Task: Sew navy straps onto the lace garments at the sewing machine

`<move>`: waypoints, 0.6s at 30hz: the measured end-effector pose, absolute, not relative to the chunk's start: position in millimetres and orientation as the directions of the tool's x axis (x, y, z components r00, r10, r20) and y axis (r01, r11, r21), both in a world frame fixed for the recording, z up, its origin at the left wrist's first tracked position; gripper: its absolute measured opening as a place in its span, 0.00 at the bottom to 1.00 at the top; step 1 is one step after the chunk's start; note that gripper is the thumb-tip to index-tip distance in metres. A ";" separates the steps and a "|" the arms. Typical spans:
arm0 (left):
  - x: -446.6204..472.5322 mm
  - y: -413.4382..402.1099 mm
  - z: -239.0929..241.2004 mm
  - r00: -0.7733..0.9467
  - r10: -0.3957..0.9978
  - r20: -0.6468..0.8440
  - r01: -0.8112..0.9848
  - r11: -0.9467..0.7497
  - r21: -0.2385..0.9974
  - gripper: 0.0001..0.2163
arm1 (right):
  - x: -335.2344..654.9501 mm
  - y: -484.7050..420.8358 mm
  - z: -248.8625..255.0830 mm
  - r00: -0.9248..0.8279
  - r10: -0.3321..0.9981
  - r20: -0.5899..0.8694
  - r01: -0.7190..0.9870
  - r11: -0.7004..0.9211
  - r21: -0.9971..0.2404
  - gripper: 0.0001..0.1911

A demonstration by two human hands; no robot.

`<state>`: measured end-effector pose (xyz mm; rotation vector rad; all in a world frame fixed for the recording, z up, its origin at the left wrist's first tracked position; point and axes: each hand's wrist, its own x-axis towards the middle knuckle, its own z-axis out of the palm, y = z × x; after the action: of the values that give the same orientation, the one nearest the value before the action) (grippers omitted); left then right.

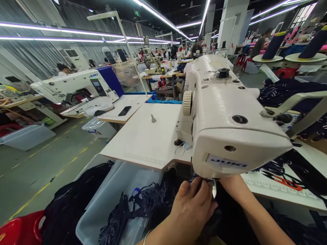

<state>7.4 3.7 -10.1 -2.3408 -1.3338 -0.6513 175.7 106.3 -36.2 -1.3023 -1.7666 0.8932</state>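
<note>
A white Juki sewing machine (pixel 224 112) fills the middle, its head pointing at me. My left hand (pixel 190 207) rests under the machine head with fingers curled onto dark fabric (pixel 230 221) near the needle area. My right hand is hidden under the machine head; only its forearm (pixel 252 211) shows, reaching in from the lower right. A metal part (pixel 214 189) hangs between the two hands.
A clear plastic bin (pixel 114 200) with dark fabric pieces stands at lower left beside a red tub (pixel 20 229). The white worktable (pixel 145 136) extends left; a phone (pixel 124 110) lies on the neighbouring table. Thread cones (pixel 274 44) and dark garments sit right. Other people work behind.
</note>
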 end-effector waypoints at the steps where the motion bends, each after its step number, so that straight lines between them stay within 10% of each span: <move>1: 8.9 3.4 -10.4 0.437 0.705 0.558 0.877 -0.473 -0.089 0.15 | 175.6 108.6 -36.7 -0.205 0.964 0.169 0.442 0.246 -0.863 0.14; 18: 10.6 1.2 -26.0 0.413 0.688 0.596 0.902 -0.399 -0.165 0.17 | 173.0 120.2 -43.0 -0.248 0.948 0.200 0.382 0.285 -0.879 0.08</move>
<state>10.6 1.2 -26.0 -2.2069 -1.3508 -0.6124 173.0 120.2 -43.0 -1.2063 -1.7830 0.9255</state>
